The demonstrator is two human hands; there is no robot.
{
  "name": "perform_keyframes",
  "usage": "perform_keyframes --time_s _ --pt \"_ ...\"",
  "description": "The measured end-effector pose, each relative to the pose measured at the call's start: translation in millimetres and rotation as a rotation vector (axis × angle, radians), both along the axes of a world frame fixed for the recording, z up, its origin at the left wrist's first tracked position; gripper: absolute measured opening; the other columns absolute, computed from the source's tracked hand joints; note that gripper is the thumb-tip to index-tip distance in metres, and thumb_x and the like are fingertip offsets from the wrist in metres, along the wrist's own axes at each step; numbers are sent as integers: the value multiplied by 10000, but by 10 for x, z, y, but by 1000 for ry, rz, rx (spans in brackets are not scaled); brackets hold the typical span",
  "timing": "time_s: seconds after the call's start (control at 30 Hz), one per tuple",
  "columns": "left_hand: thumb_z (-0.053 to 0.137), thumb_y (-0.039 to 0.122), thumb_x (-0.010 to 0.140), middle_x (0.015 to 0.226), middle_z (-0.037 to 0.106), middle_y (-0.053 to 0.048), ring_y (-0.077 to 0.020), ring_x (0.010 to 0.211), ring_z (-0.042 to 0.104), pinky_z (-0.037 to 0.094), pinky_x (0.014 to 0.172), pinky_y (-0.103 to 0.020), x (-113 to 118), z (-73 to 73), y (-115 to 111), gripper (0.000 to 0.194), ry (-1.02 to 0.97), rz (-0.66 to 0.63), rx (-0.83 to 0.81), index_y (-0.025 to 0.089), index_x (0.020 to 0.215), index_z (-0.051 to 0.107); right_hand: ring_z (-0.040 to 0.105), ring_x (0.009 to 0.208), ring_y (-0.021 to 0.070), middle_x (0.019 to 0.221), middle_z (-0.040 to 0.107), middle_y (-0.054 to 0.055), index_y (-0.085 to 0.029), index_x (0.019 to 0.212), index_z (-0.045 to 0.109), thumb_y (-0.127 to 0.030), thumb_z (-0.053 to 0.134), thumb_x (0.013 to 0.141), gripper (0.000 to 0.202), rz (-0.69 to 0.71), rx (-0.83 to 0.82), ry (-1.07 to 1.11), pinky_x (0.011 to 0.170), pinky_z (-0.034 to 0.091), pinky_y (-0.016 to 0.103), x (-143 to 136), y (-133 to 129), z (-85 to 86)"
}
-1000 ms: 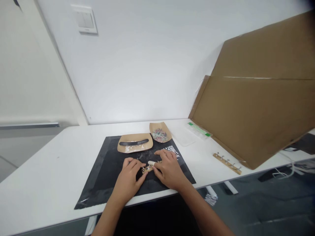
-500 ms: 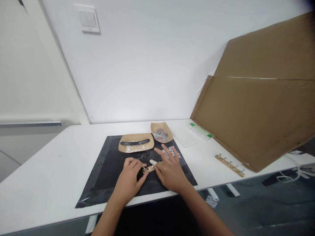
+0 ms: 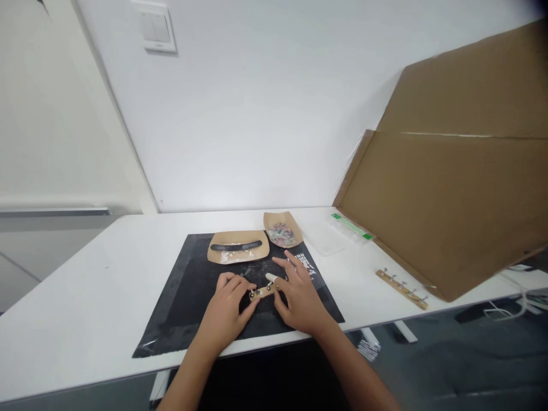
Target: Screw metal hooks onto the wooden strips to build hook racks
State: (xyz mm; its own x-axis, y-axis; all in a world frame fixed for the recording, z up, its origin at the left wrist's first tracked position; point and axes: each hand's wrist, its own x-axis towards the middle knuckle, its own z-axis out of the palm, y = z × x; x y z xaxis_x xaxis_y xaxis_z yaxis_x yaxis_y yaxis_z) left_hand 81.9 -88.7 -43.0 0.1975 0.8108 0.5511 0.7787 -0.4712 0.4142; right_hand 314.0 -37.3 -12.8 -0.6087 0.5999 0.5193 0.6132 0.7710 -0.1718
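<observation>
A small wooden hook rack (image 3: 265,291) lies between my hands on the black mat (image 3: 180,308). My left hand (image 3: 226,302) pinches its left end, thumb at the near edge and fingers at the far side. At the rack's right part is my right hand (image 3: 299,298), with thumb and index finger on either side of the strip and the other fingers stretched out. A white cover wraps the tip of that index finger. Small metal hooks or screws show on the strip between the hands; its right end is partly hidden by my right hand.
Behind the hands sits a brown paper tray (image 3: 214,258) with a black curved bar (image 3: 236,246) and white bits. Another paper tray (image 3: 270,218) holds small bagged parts. To the right are a second hook rack (image 3: 402,290), a green-edged clear package (image 3: 351,226) and a large cardboard sheet (image 3: 449,200).
My right thumb and index finger have moved apart and shifted slightly right along the rack, uncovering more of it. My left hand keeps its hold on the left end.
</observation>
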Motion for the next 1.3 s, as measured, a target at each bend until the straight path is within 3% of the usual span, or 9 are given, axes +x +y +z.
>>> perform_keyframes --time_s 0.13,0.47,0.73,0.93,1.13,1.3 --pt "681 267 997 1081 709 -97 -303 1087 554 538 967 -478 -5 -4 4 204 4 -5 -4 218 1192 717 272 1571 415 1563 493 169 -197 1284 695 -117 644 853 441 13 -24 76 1230 337 665 10 20 -10" --pt "667 269 1005 1081 726 -103 -302 1090 566 543 978 -498 -8 12 -5 186 7 -9 -9 206 1173 716 348 1528 411 1482 552 172 -216 1343 631 -175 638 913 432 -11 -101 188 1216 352 692 54 67 -35" --pt "663 265 1009 1090 719 -95 -300 1093 562 529 998 -495 -6 22 -10 180 9 -14 -27 209 1175 704 359 1524 382 1499 517 188 -187 1551 390 -223 626 942 654 -36 -154 245 1247 345 648 57 72 -74" --pt "657 261 1014 1086 717 -95 -301 1099 561 532 991 -490 0 34 -22 186 1 -10 -36 214 1187 705 384 1491 360 1452 540 178 -190 1525 369 -190 616 939 635 -15 -191 276 1246 350 627 62 71 -65" --pt "650 251 1018 1095 712 -96 -298 1092 563 538 988 -491 7 57 -34 180 -5 -13 -36 217 1185 707 465 1404 351 1323 602 148 -216 1305 536 -166 620 933 384 -22 -252 290 1190 424 609 54 77 -74" --pt "649 247 1015 1091 715 -96 -297 1088 568 543 979 -489 13 55 -36 186 -6 -7 -28 218 1188 710 566 1237 332 1130 642 108 -232 1121 585 -145 615 930 212 -6 -288 288 1101 495 577 51 73 -52"
